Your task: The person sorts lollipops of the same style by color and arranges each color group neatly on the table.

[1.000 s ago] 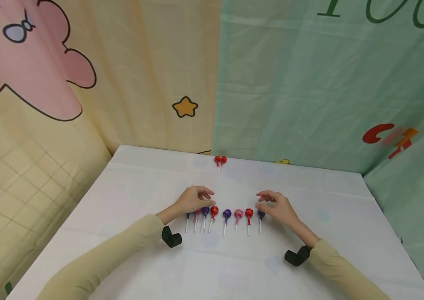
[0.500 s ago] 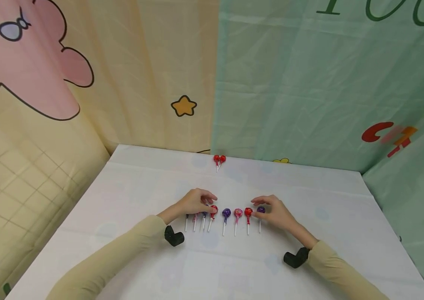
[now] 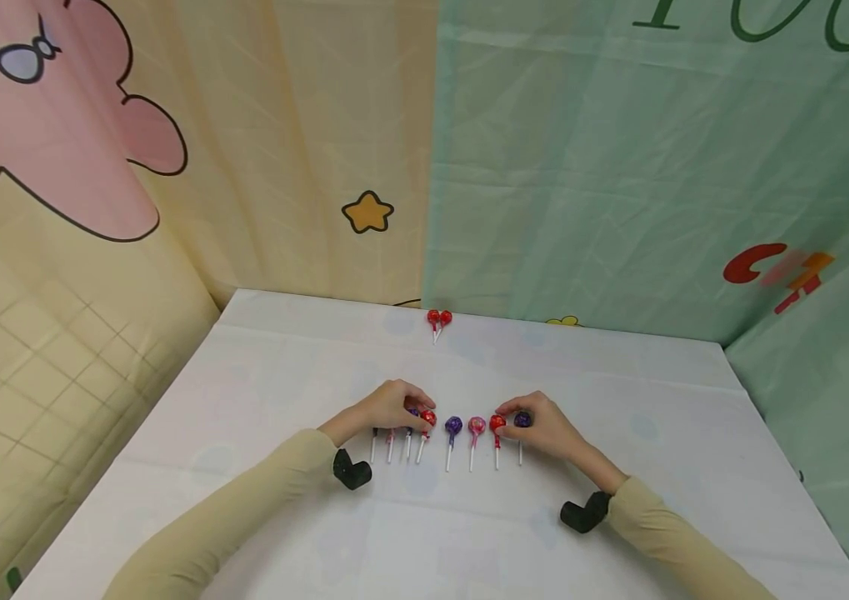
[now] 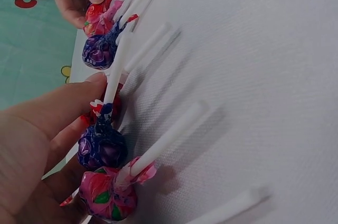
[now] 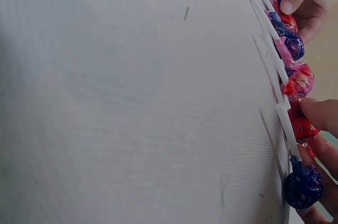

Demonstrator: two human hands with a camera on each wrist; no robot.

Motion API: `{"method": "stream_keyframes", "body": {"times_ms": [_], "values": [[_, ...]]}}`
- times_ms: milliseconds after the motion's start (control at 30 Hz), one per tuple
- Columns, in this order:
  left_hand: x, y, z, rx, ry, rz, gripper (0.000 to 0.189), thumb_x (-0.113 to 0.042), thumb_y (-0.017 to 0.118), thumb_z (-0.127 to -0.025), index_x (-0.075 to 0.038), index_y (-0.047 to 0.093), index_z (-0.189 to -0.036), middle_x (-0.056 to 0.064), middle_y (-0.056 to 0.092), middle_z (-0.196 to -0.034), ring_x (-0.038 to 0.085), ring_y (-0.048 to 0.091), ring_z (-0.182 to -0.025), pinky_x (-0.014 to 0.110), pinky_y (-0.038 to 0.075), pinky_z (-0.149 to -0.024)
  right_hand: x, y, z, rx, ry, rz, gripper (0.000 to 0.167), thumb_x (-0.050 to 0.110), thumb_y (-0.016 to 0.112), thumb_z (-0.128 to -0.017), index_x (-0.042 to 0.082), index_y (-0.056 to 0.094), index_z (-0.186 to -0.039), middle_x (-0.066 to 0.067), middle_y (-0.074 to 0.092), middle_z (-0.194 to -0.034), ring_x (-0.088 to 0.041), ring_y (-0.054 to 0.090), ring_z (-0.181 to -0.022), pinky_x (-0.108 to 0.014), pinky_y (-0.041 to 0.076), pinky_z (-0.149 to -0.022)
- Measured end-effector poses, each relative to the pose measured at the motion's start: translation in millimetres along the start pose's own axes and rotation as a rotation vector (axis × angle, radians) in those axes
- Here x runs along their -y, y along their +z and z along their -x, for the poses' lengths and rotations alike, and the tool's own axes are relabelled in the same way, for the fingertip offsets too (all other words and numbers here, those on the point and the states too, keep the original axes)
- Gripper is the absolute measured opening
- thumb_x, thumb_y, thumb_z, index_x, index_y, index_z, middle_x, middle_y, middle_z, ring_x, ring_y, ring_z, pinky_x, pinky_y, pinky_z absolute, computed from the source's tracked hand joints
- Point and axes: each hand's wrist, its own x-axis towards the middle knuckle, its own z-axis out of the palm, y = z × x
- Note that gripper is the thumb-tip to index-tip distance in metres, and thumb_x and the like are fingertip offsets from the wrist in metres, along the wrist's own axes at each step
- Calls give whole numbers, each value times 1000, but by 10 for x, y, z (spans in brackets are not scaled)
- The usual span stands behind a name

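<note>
Lollipops in shiny wrappers lie in a row on the white table, sticks toward me. My left hand (image 3: 387, 406) pinches a red lollipop (image 3: 428, 417) by its head. Under that hand, a purple lollipop (image 4: 102, 147) and a pink lollipop (image 4: 108, 196) show in the left wrist view; the head view hides most of them. With thumb and fingers, my right hand (image 3: 546, 427) pinches another red lollipop (image 3: 497, 422). A dark purple lollipop (image 5: 303, 186) lies beneath the right palm. Between the hands lie a purple lollipop (image 3: 454, 426) and a pink lollipop (image 3: 477, 426).
Two red lollipops (image 3: 440, 317) lie together at the back edge of the white table (image 3: 424, 533). Printed curtains (image 3: 581, 167) hang behind and beside it. A black wrist mount (image 3: 352, 471) sits at the left wrist, and a similar mount (image 3: 585, 512) at the right.
My right hand has moved left from the purple lollipop at the end to the red one and closed on it. The left hand has shifted slightly right and down onto its red lollipop.
</note>
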Motion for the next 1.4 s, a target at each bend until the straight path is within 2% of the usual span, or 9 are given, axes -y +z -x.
{"method": "stream_keyframes", "body": {"times_ms": [400,633,1000,1400], "values": [[-6,-13,-3,22,-13,-10,29,-17,78,-80,-7,73,-107,3,72,-102,6,55,-84,22,46,-78,49,19,-23,27,92,13,28,28,78,-79,14,75,-104,2,68,-98,-16,51,-96,-36,42,-83],[-31,-13,-9,13,-41,-35,29,-20,80,-78,-8,74,-104,1,73,-99,5,56,-84,23,47,-79,47,10,-26,20,68,24,27,28,79,-78,14,75,-101,4,69,-93,-15,51,-92,-35,42,-82],[-34,-26,-31,-2,-57,-39,25,-23,80,-77,-9,75,-98,-1,72,-90,6,52,-76,21,43,-71,24,-2,-43,20,68,25,26,30,79,-79,14,76,-100,6,68,-88,-14,51,-89,-33,41,-79],[0,-34,-45,-26,-83,19,26,-21,79,-79,-8,75,-101,-1,73,-87,4,57,-72,19,46,-68,23,-60,-51,27,71,-16,28,30,78,-80,13,75,-102,1,72,-96,-21,60,-100,-49,46,-92]]}}
